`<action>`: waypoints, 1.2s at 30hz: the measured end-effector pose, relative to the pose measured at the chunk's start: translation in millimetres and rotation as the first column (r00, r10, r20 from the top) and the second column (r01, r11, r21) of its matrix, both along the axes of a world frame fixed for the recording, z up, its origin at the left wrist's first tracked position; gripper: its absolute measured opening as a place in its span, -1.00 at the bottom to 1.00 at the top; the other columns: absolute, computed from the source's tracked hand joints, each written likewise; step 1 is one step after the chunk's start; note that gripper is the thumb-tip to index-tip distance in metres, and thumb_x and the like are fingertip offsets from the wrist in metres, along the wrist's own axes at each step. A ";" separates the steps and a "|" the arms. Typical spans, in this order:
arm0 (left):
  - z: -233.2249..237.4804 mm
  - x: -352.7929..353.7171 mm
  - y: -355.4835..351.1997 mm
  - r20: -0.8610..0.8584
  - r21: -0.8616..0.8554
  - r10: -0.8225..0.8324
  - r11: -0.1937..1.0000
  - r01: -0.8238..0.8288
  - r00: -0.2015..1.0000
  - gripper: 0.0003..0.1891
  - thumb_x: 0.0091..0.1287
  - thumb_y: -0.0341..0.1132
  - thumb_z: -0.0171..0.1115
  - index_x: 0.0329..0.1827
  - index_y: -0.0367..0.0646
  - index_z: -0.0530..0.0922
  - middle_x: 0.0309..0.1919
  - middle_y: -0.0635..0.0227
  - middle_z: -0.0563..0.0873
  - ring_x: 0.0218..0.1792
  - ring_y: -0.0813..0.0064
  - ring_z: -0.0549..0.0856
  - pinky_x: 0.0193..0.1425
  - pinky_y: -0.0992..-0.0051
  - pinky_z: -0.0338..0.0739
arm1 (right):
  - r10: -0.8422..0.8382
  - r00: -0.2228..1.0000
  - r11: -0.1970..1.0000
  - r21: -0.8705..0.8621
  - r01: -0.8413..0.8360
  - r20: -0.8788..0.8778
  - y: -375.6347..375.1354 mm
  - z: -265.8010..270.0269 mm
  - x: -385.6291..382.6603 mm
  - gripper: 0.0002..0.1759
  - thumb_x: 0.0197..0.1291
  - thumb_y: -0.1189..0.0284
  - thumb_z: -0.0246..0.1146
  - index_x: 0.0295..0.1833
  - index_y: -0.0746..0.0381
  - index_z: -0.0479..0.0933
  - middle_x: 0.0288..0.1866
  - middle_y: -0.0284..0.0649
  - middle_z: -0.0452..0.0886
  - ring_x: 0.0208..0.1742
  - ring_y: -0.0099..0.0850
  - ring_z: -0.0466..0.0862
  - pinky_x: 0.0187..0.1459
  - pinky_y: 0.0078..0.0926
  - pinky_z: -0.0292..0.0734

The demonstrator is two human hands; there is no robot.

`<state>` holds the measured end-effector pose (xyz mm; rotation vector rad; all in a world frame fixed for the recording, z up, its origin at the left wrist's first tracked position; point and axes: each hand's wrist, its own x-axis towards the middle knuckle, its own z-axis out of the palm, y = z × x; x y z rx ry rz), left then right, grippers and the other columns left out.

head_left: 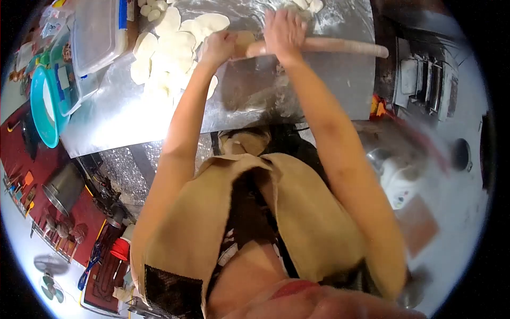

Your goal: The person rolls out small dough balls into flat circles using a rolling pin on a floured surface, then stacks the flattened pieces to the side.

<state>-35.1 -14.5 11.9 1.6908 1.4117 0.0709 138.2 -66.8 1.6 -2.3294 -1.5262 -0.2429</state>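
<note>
A wooden rolling pin [345, 47] lies slanted across the floured metal table, its right end reaching the table's right side. My right hand [284, 33] is on the pin, fingers curled over it. My left hand [218, 47] is closed at the left, beside a piece of dough [244, 40] near the pin's left end; what its fingers hold is hard to make out. Many flat dough rounds [172, 50] overlap on the table to the left of my left hand. Small dough pieces [154, 9] sit behind them, and a few more [311, 5] beyond my right hand.
The metal table [106, 122] ends just before my body. On its left are a clear plastic container [98, 34] and a turquoise basin [45, 106]. A large metal pot [65, 189] is at the lower left. A blurred white appliance [398, 181] stands at the right.
</note>
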 end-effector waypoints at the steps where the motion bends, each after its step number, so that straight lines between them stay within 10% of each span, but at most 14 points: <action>1: -7.2 7.9 11.0 -0.062 -0.013 -0.029 1.000 0.028 0.998 -0.63 0.19 -0.04 0.14 -0.13 -0.12 0.67 -0.30 0.06 0.72 -0.19 0.10 0.70 -0.08 0.25 0.54 | 0.000 1.000 1.000 0.018 0.000 0.000 2.1 2.0 1.2 -0.66 0.25 0.12 0.08 -0.30 0.19 0.49 -0.25 -0.11 0.55 -0.16 -0.21 0.50 -0.07 -0.17 0.27; 6: 0.8 1.1 11.3 -0.166 0.161 -0.205 0.959 0.232 0.964 -0.70 0.13 -0.15 0.28 -0.24 -0.22 0.65 -0.38 0.10 0.71 -0.32 0.17 0.69 -0.18 0.27 0.53 | 0.221 0.975 0.975 0.041 -0.220 -0.018 -98.3 -10.7 14.1 -0.70 0.11 0.13 0.16 -0.26 0.14 0.49 -0.22 -0.17 0.51 -0.10 -0.22 0.49 0.01 -0.16 0.25; 8: 1.4 -15.9 24.5 0.213 0.165 0.083 0.979 -0.119 0.974 -0.73 0.08 -0.24 0.32 -0.17 -0.14 0.65 -0.30 0.10 0.70 -0.21 0.11 0.66 -0.12 0.21 0.54 | 0.281 0.960 0.956 0.086 -0.280 0.002 -131.1 -2.4 36.2 -0.73 0.08 0.18 0.15 -0.22 0.14 0.48 -0.21 -0.21 0.49 -0.07 -0.20 0.46 0.03 -0.14 0.24; 10: 24.8 0.3 38.5 -0.054 0.797 0.145 0.603 -0.044 0.988 -0.63 0.08 -0.26 0.36 -0.02 -0.08 0.60 -0.06 0.09 0.56 -0.03 0.13 0.54 0.06 0.29 0.48 | 0.283 0.959 0.954 0.107 -0.280 -0.014 -135.5 -2.5 51.6 -0.74 0.07 0.21 0.14 -0.21 0.14 0.48 -0.21 -0.22 0.48 -0.07 -0.19 0.45 0.04 -0.13 0.24; 12: 17.4 36.8 65.2 0.241 0.573 0.078 0.793 -0.206 0.967 -0.61 0.09 -0.23 0.36 -0.01 -0.09 0.58 -0.01 0.06 0.53 0.02 0.06 0.50 0.14 0.27 0.42 | 0.175 0.983 0.968 0.172 -0.181 0.049 -131.9 -11.6 63.1 -0.73 0.09 0.22 0.12 -0.18 0.15 0.49 -0.19 -0.20 0.49 -0.04 -0.18 0.43 0.07 -0.10 0.24; 17: -27.3 110.4 82.4 0.013 0.627 -0.041 0.778 0.023 0.999 -0.64 0.10 -0.27 0.34 -0.01 -0.12 0.58 0.01 0.02 0.52 0.07 0.05 0.47 0.21 0.24 0.38 | 0.123 0.992 0.987 0.101 -0.127 0.040 -123.6 -8.9 66.2 -0.76 0.11 0.23 0.11 -0.22 0.16 0.50 -0.22 -0.20 0.50 -0.10 -0.16 0.47 0.07 -0.09 0.26; 20: -25.6 97.8 40.1 0.174 0.517 -0.119 0.856 0.012 0.978 -0.68 0.13 -0.28 0.31 -0.04 -0.12 0.59 0.00 0.08 0.57 0.09 0.02 0.47 0.17 0.23 0.43 | 0.145 0.989 0.989 0.037 -0.143 -0.030 -129.4 0.9 64.5 -0.77 0.12 0.23 0.13 -0.24 0.14 0.51 -0.26 -0.20 0.53 -0.15 -0.14 0.50 0.01 -0.07 0.30; 22: -26.3 78.2 -15.1 0.065 0.751 -0.626 0.543 0.376 0.777 -0.73 0.17 -0.33 0.25 -0.06 -0.13 0.60 -0.06 0.14 0.63 0.02 0.04 0.55 0.07 0.23 0.50 | 0.131 0.987 0.989 -0.063 -0.137 -0.091 -131.4 3.9 56.3 -0.78 0.12 0.22 0.14 -0.26 0.14 0.51 -0.29 -0.20 0.54 -0.17 -0.13 0.52 -0.03 -0.05 0.33; 24: -7.8 92.0 -36.5 0.190 0.590 -0.606 0.699 0.404 0.772 -0.74 0.20 -0.36 0.21 -0.05 -0.15 0.59 -0.10 0.13 0.64 -0.06 0.11 0.60 0.00 0.27 0.53 | -0.033 0.995 0.980 -0.201 0.014 -0.091 -105.1 2.7 48.9 -0.76 0.17 0.20 0.11 -0.26 0.14 0.51 -0.32 -0.13 0.57 -0.22 -0.11 0.56 -0.14 -0.04 0.39; 26: -9.8 102.4 -30.0 0.344 0.190 -0.469 0.883 0.428 0.814 -0.75 0.24 -0.41 0.14 -0.03 -0.20 0.59 -0.22 0.09 0.69 -0.28 0.34 0.69 -0.10 0.38 0.56 | 0.158 0.987 0.972 -0.179 -0.149 0.034 -55.7 0.5 64.3 -0.71 0.22 0.18 0.08 -0.28 0.19 0.50 -0.34 -0.06 0.58 -0.26 -0.09 0.58 -0.20 -0.05 0.43; 28: 1.8 117.0 -7.5 0.179 0.130 -0.508 0.861 0.492 0.842 -0.78 0.25 -0.38 0.15 -0.08 -0.22 0.62 -0.30 0.11 0.71 -0.31 0.43 0.69 -0.15 0.41 0.56 | -0.134 0.977 0.990 0.025 0.140 -0.169 -12.2 -2.7 66.1 -0.67 0.26 0.18 0.04 -0.25 0.23 0.51 -0.28 -0.03 0.59 -0.24 -0.10 0.59 -0.18 -0.06 0.43; 30: 8.5 110.0 -8.1 0.136 0.095 -0.491 0.871 0.482 0.860 -0.80 0.25 -0.35 0.15 -0.14 -0.23 0.64 -0.37 0.09 0.72 -0.35 0.43 0.69 -0.18 0.40 0.56 | -0.099 0.979 0.989 -0.123 0.077 -0.180 -34.4 12.3 57.1 -0.65 0.27 0.17 0.03 -0.23 0.25 0.51 -0.25 -0.01 0.59 -0.20 -0.09 0.59 -0.17 -0.07 0.44; 33: -11.2 79.8 -47.2 0.358 0.103 -0.112 0.991 0.080 0.927 -0.77 0.24 -0.26 0.18 -0.23 -0.25 0.65 -0.36 0.07 0.71 -0.33 0.30 0.72 -0.21 0.37 0.55 | -0.026 0.991 0.983 -0.181 0.002 -0.133 -87.1 18.6 37.2 -0.61 0.28 0.15 0.03 -0.21 0.28 0.52 -0.21 0.01 0.59 -0.19 -0.08 0.61 -0.17 -0.07 0.46; 36: -14.1 101.8 -23.1 0.040 0.137 -0.315 0.942 0.307 0.948 -0.75 0.22 -0.23 0.22 -0.25 -0.25 0.65 -0.36 0.07 0.72 -0.34 0.30 0.71 -0.22 0.35 0.55 | -0.066 0.998 0.998 0.004 0.066 0.015 -53.5 -9.1 43.9 -0.62 0.26 0.13 0.04 -0.23 0.26 0.52 -0.30 -0.02 0.58 -0.24 -0.05 0.61 -0.10 -0.01 0.44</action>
